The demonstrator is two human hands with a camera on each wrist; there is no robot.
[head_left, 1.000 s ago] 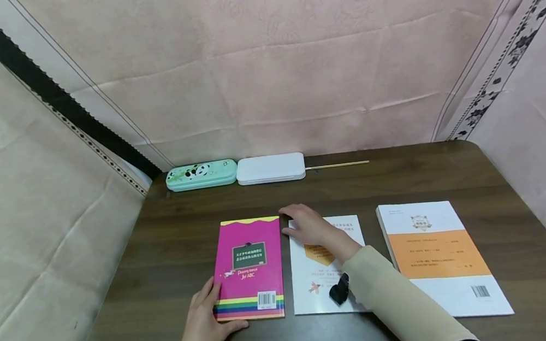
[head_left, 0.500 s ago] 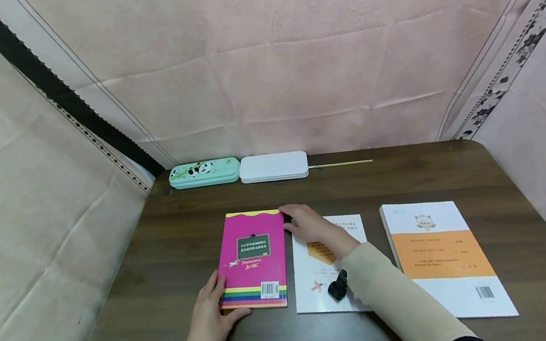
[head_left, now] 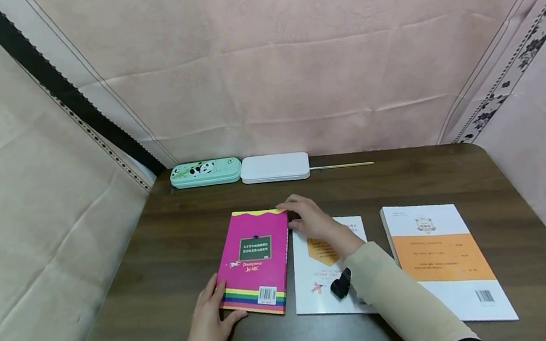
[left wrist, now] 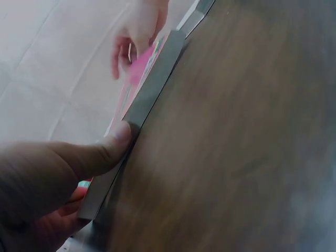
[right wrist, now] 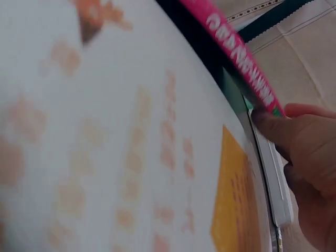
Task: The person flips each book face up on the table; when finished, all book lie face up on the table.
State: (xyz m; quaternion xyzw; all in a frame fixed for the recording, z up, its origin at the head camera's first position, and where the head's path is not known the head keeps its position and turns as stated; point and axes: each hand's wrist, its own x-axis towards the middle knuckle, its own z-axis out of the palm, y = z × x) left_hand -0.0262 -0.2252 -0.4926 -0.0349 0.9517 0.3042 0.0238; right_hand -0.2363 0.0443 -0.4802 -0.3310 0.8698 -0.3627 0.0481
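A pink book (head_left: 257, 260) with a rainbow-striped bottom lies on the dark wooden table (head_left: 171, 240). Its right edge is raised slightly off the wood. My left hand (head_left: 215, 303) pinches its near left corner, with the thumb along the near edge. In the left wrist view that thumb (left wrist: 113, 144) presses the edge of the pink book (left wrist: 149, 68). My right hand (head_left: 295, 216) grips the far right corner. The right wrist view shows its thumb (right wrist: 278, 128) tucked against the spine of the pink book (right wrist: 239, 60), above a white booklet (right wrist: 105, 136).
The white booklet (head_left: 324, 292) lies right of the pink book, partly under my right forearm. An orange-and-white book (head_left: 441, 256) lies further right. At the back edge sit a green panda pencil case (head_left: 206, 172), a white case (head_left: 275, 167) and a thin wooden stick (head_left: 344, 165). Fabric walls surround the table.
The pink book has slid a little away from me and to the right. Its right edge has come up under my right hand, while my left hand has stayed at the near corner.
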